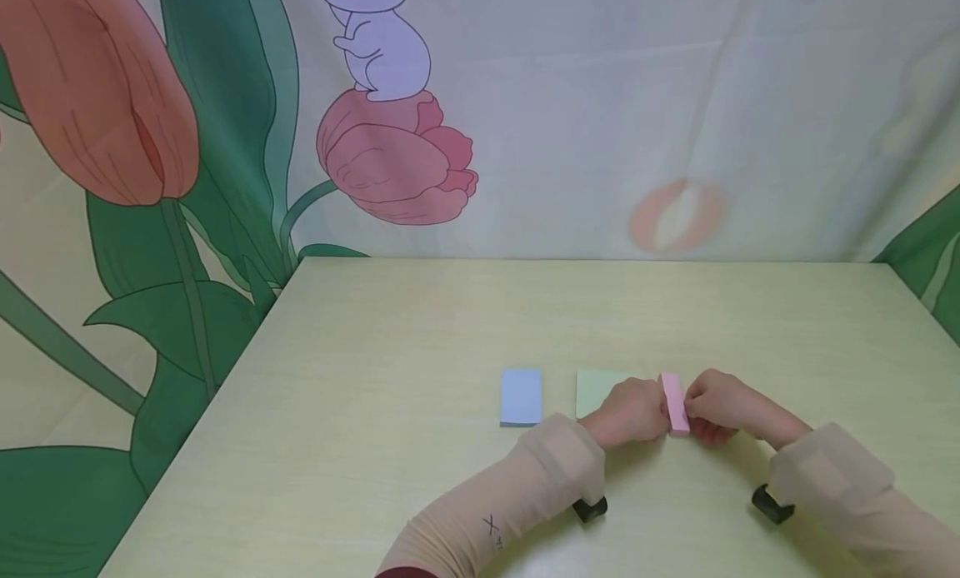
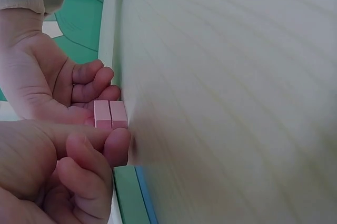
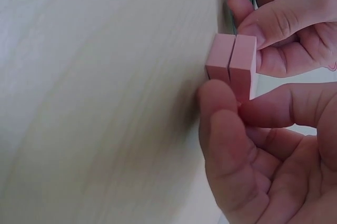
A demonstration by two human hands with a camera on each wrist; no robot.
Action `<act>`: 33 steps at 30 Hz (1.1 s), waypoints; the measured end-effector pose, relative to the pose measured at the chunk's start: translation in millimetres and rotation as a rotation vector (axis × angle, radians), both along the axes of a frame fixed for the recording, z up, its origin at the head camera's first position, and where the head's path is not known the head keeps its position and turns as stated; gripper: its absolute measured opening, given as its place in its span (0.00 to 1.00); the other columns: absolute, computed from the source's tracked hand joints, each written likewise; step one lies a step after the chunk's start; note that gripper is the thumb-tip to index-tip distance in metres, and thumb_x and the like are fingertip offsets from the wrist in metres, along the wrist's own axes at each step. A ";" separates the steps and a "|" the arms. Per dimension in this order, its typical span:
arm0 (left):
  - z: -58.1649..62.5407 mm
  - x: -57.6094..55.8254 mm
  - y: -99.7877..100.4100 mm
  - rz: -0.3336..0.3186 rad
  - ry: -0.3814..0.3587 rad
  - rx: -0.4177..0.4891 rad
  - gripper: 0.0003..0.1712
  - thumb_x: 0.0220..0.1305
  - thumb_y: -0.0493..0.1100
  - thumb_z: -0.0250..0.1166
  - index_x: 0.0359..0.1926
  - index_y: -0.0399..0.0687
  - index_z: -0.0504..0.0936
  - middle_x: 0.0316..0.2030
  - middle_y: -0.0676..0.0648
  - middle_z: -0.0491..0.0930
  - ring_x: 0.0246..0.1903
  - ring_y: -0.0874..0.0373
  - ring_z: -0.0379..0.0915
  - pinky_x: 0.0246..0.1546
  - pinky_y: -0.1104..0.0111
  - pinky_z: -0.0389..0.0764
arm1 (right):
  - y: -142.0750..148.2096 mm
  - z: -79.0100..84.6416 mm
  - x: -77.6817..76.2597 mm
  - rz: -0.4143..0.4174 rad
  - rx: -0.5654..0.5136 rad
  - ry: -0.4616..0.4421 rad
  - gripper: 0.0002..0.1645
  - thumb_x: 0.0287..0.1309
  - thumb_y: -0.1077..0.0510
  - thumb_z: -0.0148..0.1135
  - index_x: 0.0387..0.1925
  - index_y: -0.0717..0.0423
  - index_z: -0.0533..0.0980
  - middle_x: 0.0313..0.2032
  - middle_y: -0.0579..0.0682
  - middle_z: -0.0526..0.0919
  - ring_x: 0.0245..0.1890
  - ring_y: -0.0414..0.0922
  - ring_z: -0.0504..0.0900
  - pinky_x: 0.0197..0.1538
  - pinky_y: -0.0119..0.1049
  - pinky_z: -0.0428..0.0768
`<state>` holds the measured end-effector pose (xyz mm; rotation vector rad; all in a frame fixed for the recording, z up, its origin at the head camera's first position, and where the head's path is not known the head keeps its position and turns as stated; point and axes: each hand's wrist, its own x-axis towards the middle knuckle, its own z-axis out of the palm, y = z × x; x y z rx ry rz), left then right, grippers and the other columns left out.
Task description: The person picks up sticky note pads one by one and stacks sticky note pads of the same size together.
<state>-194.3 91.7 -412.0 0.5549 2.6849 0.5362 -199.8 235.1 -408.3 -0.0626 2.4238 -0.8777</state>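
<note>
Two pink rectangular blocks [image 3: 243, 61] lie one on top of the other on the table, their long sides running away from me in the head view [image 1: 674, 405]. My left hand [image 1: 633, 409] holds them from the left, thumb against the upper block and fingers bent low beside the lower one. From the right, my right hand [image 1: 722, 406] grips their other side with thumb and curled fingertips, seen close up in the right wrist view [image 3: 263, 155]. A pale green flat block [image 1: 597, 388] sits left of them, partly covered by my left hand.
A blue flat block [image 1: 521, 397] lies farther left, apart from the green one. The pale wooden table [image 1: 360, 478] ends at a back edge against a hanging cloth [image 1: 555, 145] printed with flowers. Dark wrist cameras [image 1: 772, 505] hang under both sleeves.
</note>
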 end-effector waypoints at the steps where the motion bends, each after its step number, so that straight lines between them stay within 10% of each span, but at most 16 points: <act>1: -0.2 -0.2 -0.2 -0.004 -0.001 0.003 0.21 0.51 0.37 0.59 0.07 0.50 0.61 0.06 0.56 0.57 0.07 0.66 0.51 0.09 0.77 0.53 | 0.1 -0.3 0.0 0.000 -0.002 0.000 0.10 0.50 0.65 0.47 0.20 0.62 0.74 0.15 0.48 0.74 0.16 0.41 0.72 0.21 0.33 0.74; 33: 1.6 18.4 -9.4 -0.091 -0.029 0.036 0.19 0.55 0.37 0.57 0.10 0.50 0.66 0.09 0.56 0.60 0.11 0.66 0.55 0.12 0.77 0.55 | 0.1 -2.6 7.8 -0.014 -0.014 -0.029 0.10 0.48 0.65 0.48 0.17 0.60 0.72 0.14 0.47 0.72 0.15 0.40 0.70 0.21 0.32 0.73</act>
